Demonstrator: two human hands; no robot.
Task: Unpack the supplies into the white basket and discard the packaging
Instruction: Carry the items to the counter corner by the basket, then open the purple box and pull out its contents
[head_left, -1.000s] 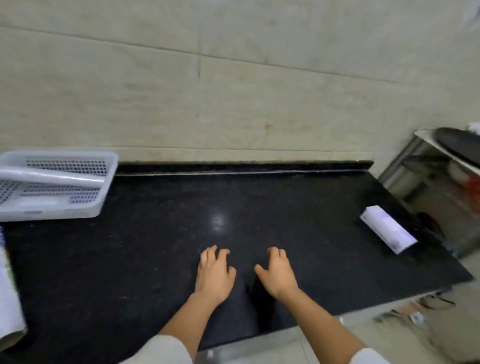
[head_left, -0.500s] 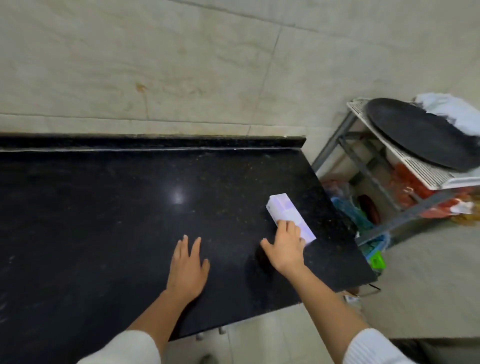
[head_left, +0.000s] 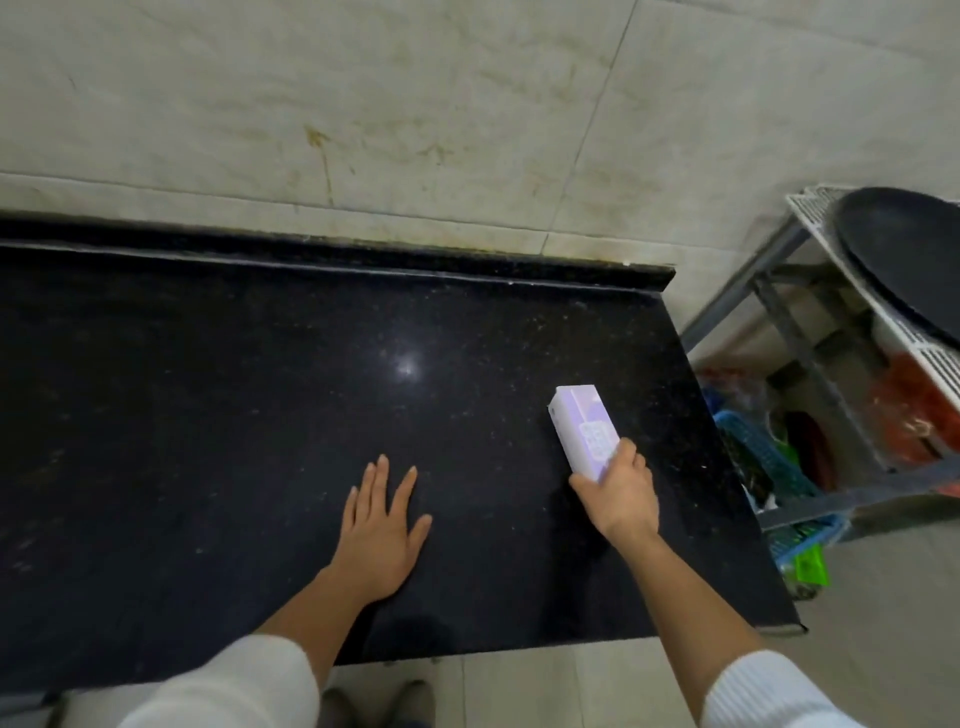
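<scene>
Right hand (head_left: 621, 496) is wrapped round the near end of a small white-and-lilac box (head_left: 584, 430): thumb on the left edge, fingers (head_left: 626, 451) over the right edge, grip closed on the carton. The far end sticks out away from the person, and the box looks tilted, near end raised. I cannot tell whether the far end touches the worktop (head_left: 234, 415). It sits toward the right side of the dark stone, not far from the right edge.

Left hand (head_left: 382, 522) lies flat, palm down, fingers spread, holding nothing, in the near middle of the worktop. Probably a brace while the body leans right to reach.

Holding the carton by one end leaves the other end free, which would suit opening a flap with the idle hand. That is a guess.

White basket is not in view. To the right, off the worktop, stands a metal rack (head_left: 800, 332) with a dark round pan (head_left: 914, 254) on top and a blue crate (head_left: 763, 457) low down.

Against half a second back: then the right hand's fingers only rested on the box's near end as it lay flat; now they have closed round it. Left hand has hardly moved. A second back both hands were flat side by side, the box lay untouched far right, and the basket showed at far left.
</scene>
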